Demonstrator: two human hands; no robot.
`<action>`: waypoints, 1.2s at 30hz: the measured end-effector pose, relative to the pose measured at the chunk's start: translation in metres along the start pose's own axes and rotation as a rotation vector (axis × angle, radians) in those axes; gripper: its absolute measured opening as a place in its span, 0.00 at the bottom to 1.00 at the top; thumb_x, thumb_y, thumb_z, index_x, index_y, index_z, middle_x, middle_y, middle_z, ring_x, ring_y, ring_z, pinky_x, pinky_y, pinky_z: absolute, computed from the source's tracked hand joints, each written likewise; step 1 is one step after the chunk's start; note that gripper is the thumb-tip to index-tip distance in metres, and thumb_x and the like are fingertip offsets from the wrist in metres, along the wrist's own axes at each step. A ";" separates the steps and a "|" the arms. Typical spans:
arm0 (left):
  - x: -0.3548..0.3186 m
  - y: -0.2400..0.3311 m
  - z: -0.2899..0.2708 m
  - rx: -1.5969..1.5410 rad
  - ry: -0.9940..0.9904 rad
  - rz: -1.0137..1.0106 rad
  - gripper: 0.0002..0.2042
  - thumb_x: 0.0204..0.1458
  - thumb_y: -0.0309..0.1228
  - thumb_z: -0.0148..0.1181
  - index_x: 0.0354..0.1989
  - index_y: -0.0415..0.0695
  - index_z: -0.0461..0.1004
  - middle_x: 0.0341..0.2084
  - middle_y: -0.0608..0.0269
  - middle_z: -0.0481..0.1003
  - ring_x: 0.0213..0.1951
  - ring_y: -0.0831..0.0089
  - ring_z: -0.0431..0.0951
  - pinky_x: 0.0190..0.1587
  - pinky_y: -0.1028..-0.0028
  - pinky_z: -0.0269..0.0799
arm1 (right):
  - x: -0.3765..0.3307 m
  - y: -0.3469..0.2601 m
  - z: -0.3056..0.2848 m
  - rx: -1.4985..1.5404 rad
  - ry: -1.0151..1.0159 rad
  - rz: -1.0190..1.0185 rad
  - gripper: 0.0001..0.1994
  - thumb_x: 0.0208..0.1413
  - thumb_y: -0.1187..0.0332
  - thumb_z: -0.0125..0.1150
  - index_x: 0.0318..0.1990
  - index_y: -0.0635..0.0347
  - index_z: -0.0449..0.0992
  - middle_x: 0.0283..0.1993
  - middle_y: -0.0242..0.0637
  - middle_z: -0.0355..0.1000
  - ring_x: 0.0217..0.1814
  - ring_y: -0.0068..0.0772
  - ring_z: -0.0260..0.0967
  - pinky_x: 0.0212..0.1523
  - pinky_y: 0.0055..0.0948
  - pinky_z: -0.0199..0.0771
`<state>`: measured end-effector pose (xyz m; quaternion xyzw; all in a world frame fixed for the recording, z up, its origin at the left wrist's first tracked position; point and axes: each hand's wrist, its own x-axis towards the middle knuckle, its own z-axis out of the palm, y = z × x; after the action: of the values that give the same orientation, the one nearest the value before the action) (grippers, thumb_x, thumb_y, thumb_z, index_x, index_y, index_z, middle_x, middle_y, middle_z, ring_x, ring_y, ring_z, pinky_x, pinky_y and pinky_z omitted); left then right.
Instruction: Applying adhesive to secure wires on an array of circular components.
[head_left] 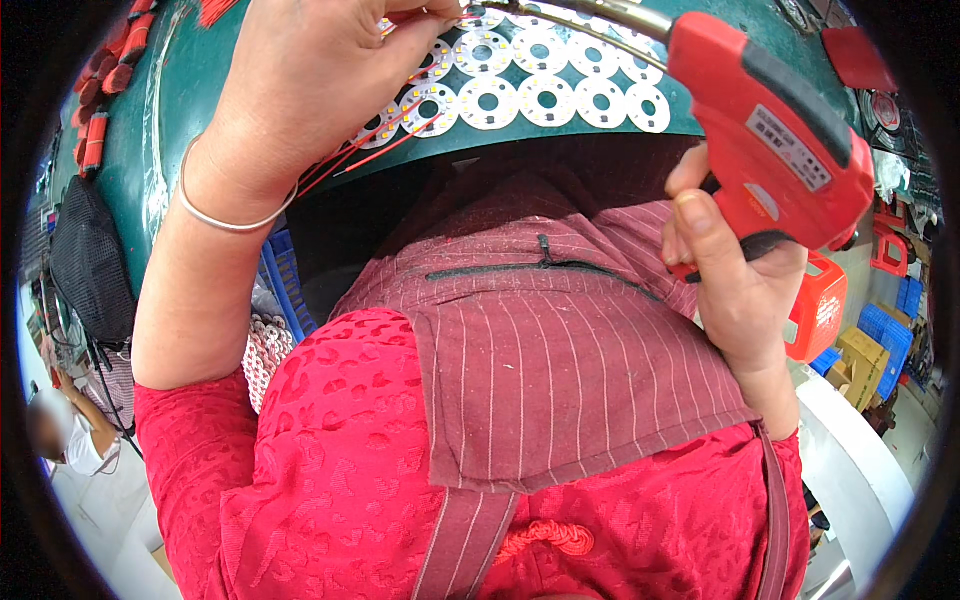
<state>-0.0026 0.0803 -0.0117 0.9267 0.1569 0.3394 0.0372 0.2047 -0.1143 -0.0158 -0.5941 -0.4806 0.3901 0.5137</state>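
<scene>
1. Round white circuit discs (545, 85), each with a hole in the middle, lie joined in rows as one panel on the green bench (200, 90) at the top of the view; they sit flat and close to the person's edge of the bench, which looks meant to keep every disc within reach of both hands.
2. Thin red wires (375, 148) run from under the left hand (320, 70) down across the nearest discs and over the bench edge; their upper ends are hidden by the fingers.
3. That left hand is closed in a pinch at the top of the panel, fingertips pressed together on the wires, apparently to steady them against a disc; a thin metal bangle (215, 215) rings the wrist.
4. A red pistol-shaped soldering gun (770, 130) is gripped in the right hand (735, 270), fingers wrapped tight round the handle and one on the trigger; its metal barrel (590, 15) reaches leftward over the discs towards the pinched fingers, so that tip and wires meet at one spot.
5. Beneath the bench edge hang a striped maroon apron (560, 350) and red patterned sleeves (320, 450); more white discs (268, 355) lie in a blue crate (285, 290) by the left knee; red and blue crates (880, 330) stand on the floor to the right.
</scene>
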 end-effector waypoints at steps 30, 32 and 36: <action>0.001 0.003 0.004 0.050 0.081 0.167 0.06 0.34 0.19 0.66 0.23 0.43 0.77 0.19 0.64 0.69 0.29 0.63 0.70 0.35 0.68 0.65 | -0.006 -0.005 -0.011 0.023 0.005 -0.031 0.22 0.58 0.73 0.57 0.59 0.71 0.62 0.55 0.53 0.70 0.26 0.17 0.63 0.29 0.21 0.70; 0.001 0.004 0.004 0.020 0.080 0.167 0.06 0.34 0.20 0.66 0.22 0.43 0.76 0.19 0.64 0.69 0.28 0.63 0.70 0.35 0.68 0.65 | -0.007 -0.005 -0.011 0.007 0.000 -0.029 0.21 0.58 0.73 0.57 0.57 0.71 0.64 0.52 0.51 0.70 0.26 0.18 0.63 0.28 0.21 0.70; 0.001 0.002 0.005 0.030 0.066 0.180 0.06 0.35 0.20 0.66 0.22 0.43 0.76 0.19 0.63 0.69 0.28 0.63 0.69 0.35 0.68 0.65 | -0.011 -0.004 -0.012 -0.054 0.000 0.024 0.16 0.58 0.74 0.58 0.52 0.72 0.66 0.45 0.44 0.71 0.25 0.20 0.63 0.27 0.23 0.70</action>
<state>0.0014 0.0790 -0.0146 0.9258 0.0792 0.3693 -0.0123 0.2131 -0.1277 -0.0101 -0.6134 -0.4841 0.3831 0.4925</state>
